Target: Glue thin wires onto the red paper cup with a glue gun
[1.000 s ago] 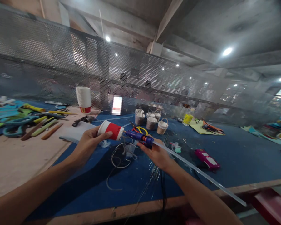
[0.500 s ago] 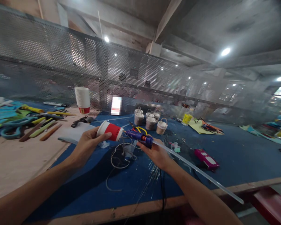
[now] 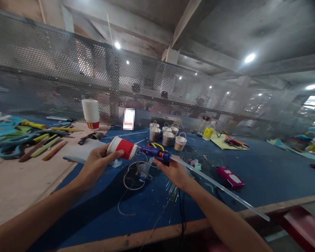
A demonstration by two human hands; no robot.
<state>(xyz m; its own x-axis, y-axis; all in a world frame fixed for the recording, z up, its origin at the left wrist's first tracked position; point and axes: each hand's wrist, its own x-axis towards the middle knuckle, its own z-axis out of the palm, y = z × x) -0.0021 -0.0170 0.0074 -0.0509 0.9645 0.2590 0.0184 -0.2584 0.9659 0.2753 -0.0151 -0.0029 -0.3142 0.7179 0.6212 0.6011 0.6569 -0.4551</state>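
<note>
A grey perforated metal screen (image 3: 144,87) stands beyond the blue plastic glue gun (image 3: 151,151); the blue-covered table (image 3: 99,218) spreads beneath it. To the gun's left rises a white paper-cup stack (image 3: 90,111), behind it sit small whitish handled buckets (image 3: 168,139), to its right lies a magenta box (image 3: 229,176). The left hand (image 3: 97,161) grips a red-and-white paper cup (image 3: 124,148), lying sideways at the gun's nozzle; the right hand (image 3: 177,174) clasps the gun.

The red-and-white tapered paper cup (image 3: 123,146) looked smooth and matt, the blue pistol-shaped plastic glue gun (image 3: 152,152) faintly glossy, its long translucent rod (image 3: 220,186) smooth, the grey perforated metal screen (image 3: 102,73) dull.
</note>
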